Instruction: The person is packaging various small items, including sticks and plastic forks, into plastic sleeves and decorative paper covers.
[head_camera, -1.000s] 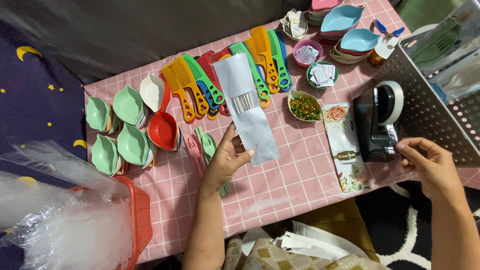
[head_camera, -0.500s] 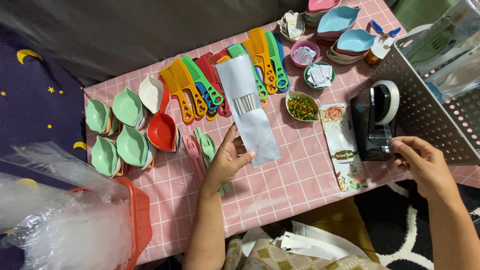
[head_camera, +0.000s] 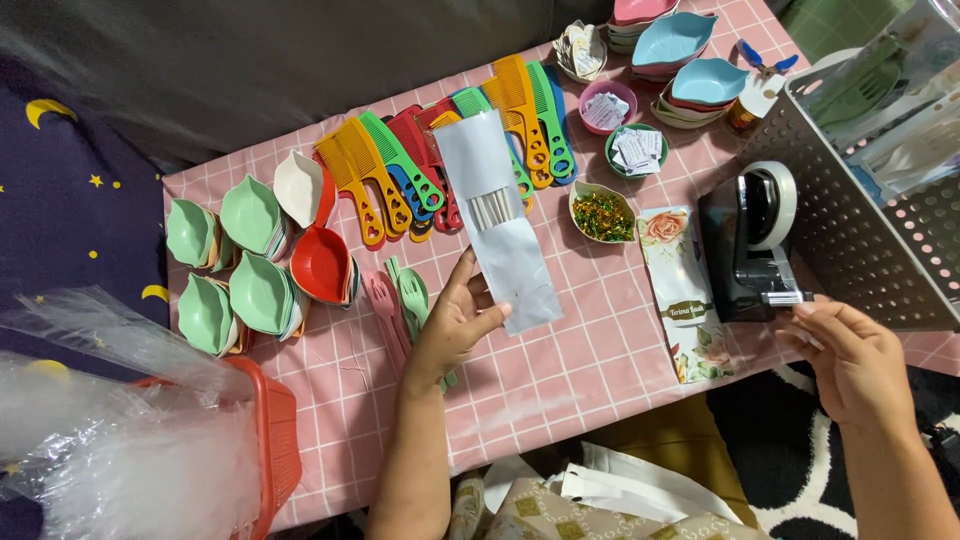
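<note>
- Drawn back a little since a second ago, the right hand (head_camera: 850, 362) now sits just below the black tape dispenser (head_camera: 745, 255), fingertips pressed together on a short strip of clear tape pulled from its front edge.
- Left hand (head_camera: 452, 322) has not moved: thumb and fingers pinch the lower left edge of a long, narrow clear plastic sleeve (head_camera: 497, 218), which lies flat on the pink checked tablecloth (head_camera: 590, 350) with a small bundle of white sticks inside, near its middle.
- Under the sleeve's upper end lies a fan of plastic combs (head_camera: 400, 170) in orange, green, red and blue.
- Just left of that hand lie pale pink and green plastic forks (head_camera: 398, 300); beyond them stand stacks of leaf-shaped bowls, mostly mint green (head_camera: 250, 215), one red (head_camera: 322, 265).
- Between the sleeve and the dispenser lie a small leaf dish of green and orange bits (head_camera: 603, 212) and a flowered paper pouch (head_camera: 687, 290).
- Right of the dispenser stands a perforated grey metal basket (head_camera: 860, 225).
- At the lower left, crumpled clear plastic bags (head_camera: 110, 440) fill a red plastic basket (head_camera: 275, 430).
</note>
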